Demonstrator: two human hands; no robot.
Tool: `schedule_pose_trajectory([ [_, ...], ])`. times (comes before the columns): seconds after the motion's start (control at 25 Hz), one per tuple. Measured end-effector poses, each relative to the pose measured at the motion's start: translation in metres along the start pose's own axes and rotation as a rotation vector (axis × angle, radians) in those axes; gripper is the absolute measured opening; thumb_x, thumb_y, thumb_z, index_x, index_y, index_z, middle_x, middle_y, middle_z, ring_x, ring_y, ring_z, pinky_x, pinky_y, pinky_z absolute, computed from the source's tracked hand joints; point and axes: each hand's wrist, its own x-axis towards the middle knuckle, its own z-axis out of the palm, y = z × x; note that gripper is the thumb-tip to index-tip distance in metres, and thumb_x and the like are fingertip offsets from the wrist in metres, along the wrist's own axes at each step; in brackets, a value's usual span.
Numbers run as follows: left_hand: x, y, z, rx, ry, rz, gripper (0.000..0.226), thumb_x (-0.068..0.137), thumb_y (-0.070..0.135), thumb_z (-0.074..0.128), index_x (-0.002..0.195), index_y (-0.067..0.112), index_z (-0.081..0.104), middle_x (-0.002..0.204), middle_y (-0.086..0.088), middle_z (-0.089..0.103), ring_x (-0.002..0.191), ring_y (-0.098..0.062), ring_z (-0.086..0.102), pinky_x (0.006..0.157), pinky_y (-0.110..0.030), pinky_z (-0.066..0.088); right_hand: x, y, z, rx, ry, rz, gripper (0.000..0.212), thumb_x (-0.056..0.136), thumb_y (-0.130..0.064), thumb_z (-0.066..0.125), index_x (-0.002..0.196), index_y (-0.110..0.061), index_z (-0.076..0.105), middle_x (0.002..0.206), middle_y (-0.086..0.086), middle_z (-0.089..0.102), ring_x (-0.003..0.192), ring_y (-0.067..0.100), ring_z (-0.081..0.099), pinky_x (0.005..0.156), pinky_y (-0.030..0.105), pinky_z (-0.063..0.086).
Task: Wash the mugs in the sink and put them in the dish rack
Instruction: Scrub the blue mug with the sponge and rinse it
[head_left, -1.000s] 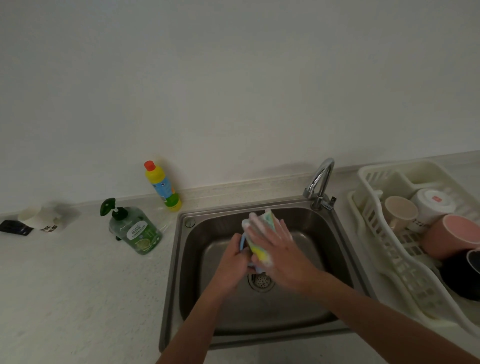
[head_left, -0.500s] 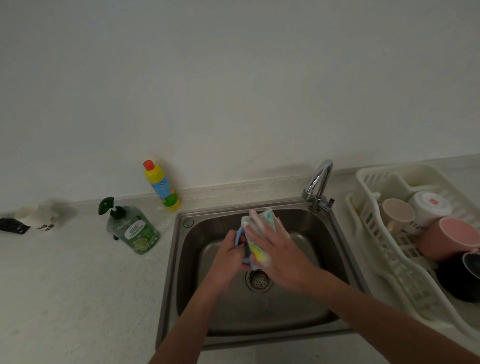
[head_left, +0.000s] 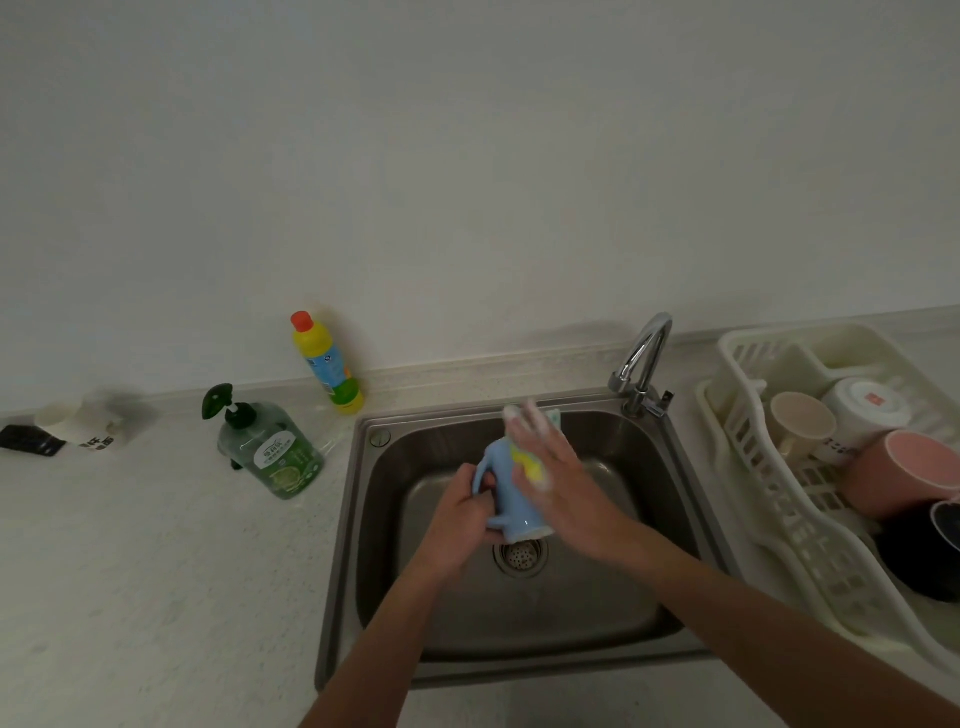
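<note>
Pale speckled counter (head_left: 130, 597) under a plain white wall, steel sink (head_left: 613, 613) set into it. Both forearms are reaching in from the near edge, elbows cut off by the frame. Left hand (head_left: 462, 519) is gripping the blue mug (head_left: 506, 491), fingers curled at its handle; fingertips hidden behind the mug. Mug is hanging over the drain (head_left: 520, 556), just below the fingers. Right hand (head_left: 558, 480) is pressing a yellow sponge (head_left: 530, 460) flat against the mug's right side, fingers straight and foamy, tips blurred. Sponge is mostly covered by that hand. Right of the fingers, dish rack (head_left: 769, 525) is holding a pink mug (head_left: 898, 470), beige mug (head_left: 800, 423), white mug (head_left: 865, 410) and a black mug (head_left: 919, 556), partly cut off. Beyond the fingers, the tap (head_left: 641, 361). Far left: green soap bottle (head_left: 270, 449), yellow bottle (head_left: 327, 364).
</note>
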Motion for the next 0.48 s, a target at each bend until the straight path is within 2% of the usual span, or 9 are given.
schedule_pose_trajectory([
  [0.08, 0.003, -0.001, -0.004, -0.015, 0.092, -0.012, 0.016, 0.100, 0.005, 0.044, 0.113, 0.004, 0.055, 0.108, -0.018, 0.064, 0.090, -0.024, 0.070, 0.063, -0.027, 0.057, -0.007, 0.006, -0.004, 0.182, -0.030, 0.126, 0.060, 0.103, -0.046, 0.036, 0.154, -0.043, 0.004, 0.161, -0.022, -0.012, 0.151, 0.005, -0.005, 0.123, 0.043, 0.017],
  [0.16, 0.009, -0.001, -0.004, 0.012, 0.149, 0.014, 0.014, 0.101, 0.006, 0.043, 0.111, 0.005, 0.053, 0.107, -0.016, 0.064, 0.091, -0.024, 0.068, 0.068, -0.032, 0.059, -0.018, 0.005, 0.006, 0.030, -0.047, 0.061, 0.063, 0.104, -0.041, 0.039, 0.156, -0.035, 0.003, 0.163, -0.014, -0.016, 0.151, 0.010, -0.010, 0.123, 0.042, 0.015],
  [0.24, 0.009, -0.001, 0.002, 0.047, 0.079, 0.039, 0.015, 0.100, 0.004, 0.042, 0.112, 0.006, 0.052, 0.108, -0.016, 0.064, 0.092, -0.023, 0.068, 0.072, -0.034, 0.060, -0.019, 0.007, 0.019, -0.292, -0.043, -0.138, 0.063, 0.102, -0.045, 0.035, 0.158, -0.030, 0.008, 0.164, -0.008, -0.016, 0.151, 0.017, -0.019, 0.122, 0.040, 0.000],
  [0.28, 0.006, -0.002, 0.005, 0.059, 0.021, 0.039, 0.017, 0.100, 0.003, 0.043, 0.114, 0.006, 0.051, 0.109, -0.015, 0.064, 0.094, -0.022, 0.068, 0.072, -0.033, 0.060, -0.014, 0.005, 0.016, -0.369, -0.033, -0.171, 0.062, 0.102, -0.048, 0.031, 0.157, -0.030, 0.011, 0.164, -0.010, -0.016, 0.150, 0.017, -0.022, 0.120, 0.039, -0.007],
  [0.32, 0.002, -0.001, 0.008, 0.076, -0.025, 0.035, 0.019, 0.099, 0.001, 0.043, 0.115, 0.006, 0.051, 0.109, -0.015, 0.064, 0.094, -0.022, 0.068, 0.070, -0.030, 0.059, -0.008, 0.002, 0.010, -0.347, -0.028, -0.164, 0.060, 0.102, -0.048, 0.032, 0.157, -0.032, 0.013, 0.163, -0.014, -0.015, 0.149, 0.014, -0.023, 0.119, 0.037, -0.009],
  [0.36, -0.001, -0.002, 0.009, 0.090, -0.044, 0.029, 0.020, 0.099, 0.001, 0.042, 0.116, 0.005, 0.051, 0.110, -0.015, 0.063, 0.095, -0.022, 0.067, 0.067, -0.028, 0.058, -0.003, -0.001, 0.000, -0.228, -0.029, -0.119, 0.059, 0.103, -0.047, 0.035, 0.157, -0.035, 0.014, 0.163, -0.017, -0.013, 0.149, 0.009, -0.021, 0.121, 0.037, -0.005],
  [0.44, -0.002, -0.003, 0.006, 0.062, -0.003, 0.003, 0.019, 0.099, 0.001, 0.042, 0.115, 0.002, 0.052, 0.111, -0.018, 0.062, 0.094, -0.024, 0.067, 0.062, -0.025, 0.057, -0.002, 0.006, -0.014, 0.104, -0.029, 0.072, 0.062, 0.101, -0.049, 0.037, 0.156, -0.039, 0.010, 0.163, -0.019, -0.009, 0.150, 0.005, -0.010, 0.122, 0.040, 0.014],
  [0.48, -0.001, -0.003, 0.003, 0.022, 0.039, -0.014, 0.017, 0.100, 0.002, 0.043, 0.114, 0.002, 0.053, 0.111, -0.019, 0.062, 0.093, -0.026, 0.068, 0.061, -0.026, 0.057, -0.007, 0.011, -0.016, 0.183, -0.041, 0.140, 0.065, 0.099, -0.051, 0.037, 0.156, -0.041, 0.007, 0.163, -0.019, -0.009, 0.150, 0.007, -0.005, 0.121, 0.041, 0.023],
])
